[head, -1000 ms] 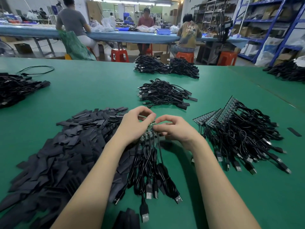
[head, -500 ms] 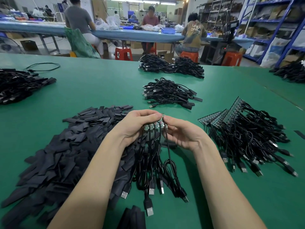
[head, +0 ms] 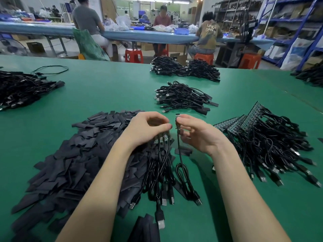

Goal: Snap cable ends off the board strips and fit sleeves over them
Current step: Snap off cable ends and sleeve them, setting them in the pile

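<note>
Between my two hands, just above the green worktop (head: 108, 95), a single cable end (head: 178, 121) stands upright, pinched in my right hand (head: 197, 135) between thumb and fingertips; its small board tip pokes above my fingers and its black cable (head: 181, 165) hangs down to a coil and a USB plug lying on the worktop; my left hand (head: 148, 130) sits just beside it, fingers curled round the board strip (head: 162, 139), whose remaining cable ends show under my palm, their cables trailing toward me in a bundle (head: 160, 182); the two hands are close but apart. Under and left of my left wrist spreads a broad heap of flat black sleeves (head: 73, 165); one loose sleeve (head: 182, 151) lies on the worktop below my right hand; a few more sleeves (head: 145, 229) lie at the near edge. Right of my right arm rests a pile of board strips with cables attached (head: 267, 144), the strips fanned at its far side; further out lie heaps of black cables (head: 183, 96), more at the far edge (head: 185, 69) and at far left (head: 21, 88); beyond, people sit at a blue table (head: 139, 34).
</note>
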Action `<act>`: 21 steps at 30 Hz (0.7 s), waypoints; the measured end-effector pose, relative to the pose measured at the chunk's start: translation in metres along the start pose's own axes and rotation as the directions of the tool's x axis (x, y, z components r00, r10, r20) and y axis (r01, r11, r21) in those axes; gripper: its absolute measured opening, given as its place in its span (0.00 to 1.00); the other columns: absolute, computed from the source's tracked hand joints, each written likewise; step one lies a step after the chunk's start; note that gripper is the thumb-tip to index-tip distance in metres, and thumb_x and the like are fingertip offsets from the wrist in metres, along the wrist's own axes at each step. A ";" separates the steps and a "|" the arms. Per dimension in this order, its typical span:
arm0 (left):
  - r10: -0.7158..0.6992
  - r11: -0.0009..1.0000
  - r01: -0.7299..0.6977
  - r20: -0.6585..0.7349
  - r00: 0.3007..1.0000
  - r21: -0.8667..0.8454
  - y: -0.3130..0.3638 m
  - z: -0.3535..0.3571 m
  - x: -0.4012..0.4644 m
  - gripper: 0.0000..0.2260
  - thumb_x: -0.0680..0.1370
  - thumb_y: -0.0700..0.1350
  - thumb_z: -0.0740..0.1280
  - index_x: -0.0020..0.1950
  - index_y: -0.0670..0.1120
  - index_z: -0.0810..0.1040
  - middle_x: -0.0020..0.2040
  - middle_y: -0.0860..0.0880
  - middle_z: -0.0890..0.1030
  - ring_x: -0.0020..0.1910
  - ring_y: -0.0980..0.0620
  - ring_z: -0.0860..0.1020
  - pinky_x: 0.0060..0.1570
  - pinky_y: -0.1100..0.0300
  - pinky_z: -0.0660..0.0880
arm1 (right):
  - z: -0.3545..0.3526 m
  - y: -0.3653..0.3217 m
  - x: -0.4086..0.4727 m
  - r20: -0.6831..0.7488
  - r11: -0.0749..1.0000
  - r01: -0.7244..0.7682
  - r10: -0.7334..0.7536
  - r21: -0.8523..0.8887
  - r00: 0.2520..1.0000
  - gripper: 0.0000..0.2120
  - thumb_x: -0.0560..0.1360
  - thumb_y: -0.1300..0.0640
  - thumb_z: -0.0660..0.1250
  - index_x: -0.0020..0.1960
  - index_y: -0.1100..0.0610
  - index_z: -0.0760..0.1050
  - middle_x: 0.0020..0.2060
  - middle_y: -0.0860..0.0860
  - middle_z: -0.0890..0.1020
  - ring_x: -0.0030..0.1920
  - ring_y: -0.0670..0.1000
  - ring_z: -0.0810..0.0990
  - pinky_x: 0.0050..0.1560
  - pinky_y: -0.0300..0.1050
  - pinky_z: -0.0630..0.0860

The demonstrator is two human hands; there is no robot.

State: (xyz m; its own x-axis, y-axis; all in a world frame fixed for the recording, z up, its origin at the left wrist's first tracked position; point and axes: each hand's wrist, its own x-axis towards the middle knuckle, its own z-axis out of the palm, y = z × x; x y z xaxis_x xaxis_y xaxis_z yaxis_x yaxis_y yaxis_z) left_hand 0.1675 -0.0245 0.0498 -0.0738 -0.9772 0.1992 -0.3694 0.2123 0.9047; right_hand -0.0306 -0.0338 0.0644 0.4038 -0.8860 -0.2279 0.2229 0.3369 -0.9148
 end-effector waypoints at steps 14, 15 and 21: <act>-0.262 0.708 0.244 0.075 0.962 -0.663 0.019 0.023 -0.004 0.05 0.77 0.37 0.71 0.48 0.44 0.77 0.37 0.52 0.85 0.39 0.48 0.86 0.39 0.63 0.81 | -0.020 -0.013 -0.007 -0.056 0.504 0.010 -0.116 -0.863 0.992 0.04 0.74 0.55 0.76 0.47 0.54 0.84 0.39 0.48 0.86 0.34 0.44 0.81 0.35 0.33 0.77; -0.267 0.682 0.251 0.086 0.960 -0.687 0.019 0.022 -0.004 0.05 0.77 0.37 0.71 0.47 0.44 0.76 0.36 0.52 0.84 0.38 0.48 0.86 0.39 0.62 0.81 | -0.020 -0.011 -0.007 -0.034 0.357 -0.021 -0.029 -0.934 0.999 0.04 0.72 0.54 0.78 0.46 0.51 0.85 0.38 0.45 0.87 0.34 0.42 0.81 0.36 0.31 0.76; -0.282 0.666 0.293 0.132 0.950 -0.686 0.018 0.021 -0.003 0.04 0.77 0.36 0.71 0.48 0.43 0.77 0.43 0.47 0.84 0.34 0.53 0.82 0.36 0.63 0.79 | -0.010 -0.001 0.002 -0.096 0.216 -0.104 0.048 -0.971 0.994 0.09 0.65 0.51 0.82 0.42 0.48 0.84 0.34 0.40 0.85 0.30 0.36 0.79 0.34 0.32 0.71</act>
State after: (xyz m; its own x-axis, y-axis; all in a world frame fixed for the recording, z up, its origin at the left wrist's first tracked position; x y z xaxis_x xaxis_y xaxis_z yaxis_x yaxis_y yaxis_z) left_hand 0.1419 -0.0180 0.0572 -0.0886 -0.9894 -0.1155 0.3680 -0.1402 0.9192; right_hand -0.0391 -0.0386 0.0615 0.3273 -0.8951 -0.3028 -0.8554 -0.1445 -0.4974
